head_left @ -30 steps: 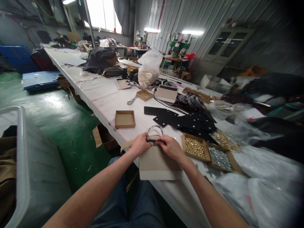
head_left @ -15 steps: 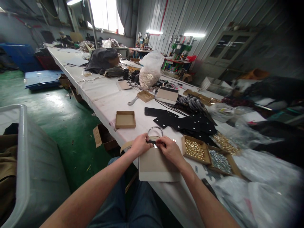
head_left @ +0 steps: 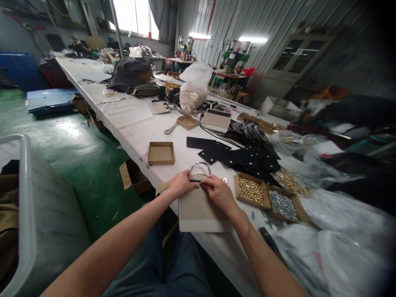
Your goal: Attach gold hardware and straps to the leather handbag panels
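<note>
A beige handbag [head_left: 201,210] with a dark strip along its top lies at the table's near edge, partly over my lap. My left hand [head_left: 182,183] grips the bag's upper edge from the left, thumb pressed on the dark strip. Close beside it, my right hand [head_left: 218,190] pinches at the same edge, over a small shiny metal piece [head_left: 200,186] whose kind I cannot make out. A ring-shaped handle [head_left: 200,164] stands up behind the fingers. To the right of my right hand lies a small metal fitting [head_left: 225,180].
Right of the bag, one cardboard tray [head_left: 238,194] holds gold studs and another [head_left: 305,212] silver ones. Black punched pieces [head_left: 244,156] lie beyond, near a shallow cardboard box [head_left: 161,161]. Plastic bags [head_left: 337,251] crowd the right side; a grey bin [head_left: 52,218] stands left.
The view has shifted slightly, so everything sits a little higher and further left. My right fingers have moved slightly on the bag's top edge; both hands keep hold.
</note>
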The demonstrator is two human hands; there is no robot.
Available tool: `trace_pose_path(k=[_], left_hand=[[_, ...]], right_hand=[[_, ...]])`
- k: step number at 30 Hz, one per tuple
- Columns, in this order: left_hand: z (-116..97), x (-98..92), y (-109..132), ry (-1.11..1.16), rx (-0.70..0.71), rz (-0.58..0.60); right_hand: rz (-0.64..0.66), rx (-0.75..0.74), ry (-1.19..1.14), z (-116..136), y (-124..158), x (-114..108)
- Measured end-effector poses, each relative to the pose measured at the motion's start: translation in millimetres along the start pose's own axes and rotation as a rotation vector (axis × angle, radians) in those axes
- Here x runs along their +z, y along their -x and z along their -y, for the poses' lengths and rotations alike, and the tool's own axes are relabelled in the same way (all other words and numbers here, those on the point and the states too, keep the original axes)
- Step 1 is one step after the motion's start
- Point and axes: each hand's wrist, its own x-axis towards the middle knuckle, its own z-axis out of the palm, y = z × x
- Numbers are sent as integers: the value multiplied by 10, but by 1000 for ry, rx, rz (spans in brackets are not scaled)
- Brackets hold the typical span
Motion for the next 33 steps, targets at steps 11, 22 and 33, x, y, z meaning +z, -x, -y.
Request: trace_pose_path(k=[11, 22, 33], left_hand=[[-189, -32, 109, -141, -20, -47], [-461, -59, -46, -138, -146, 100], [-576, 8, -599, -210, -151, 281]], right_hand=[[-7, -3, -68, -30, -2, 26], [-89, 46, -255, 72, 15, -99], [-147, 826, 422, -689, 2296, -999]])
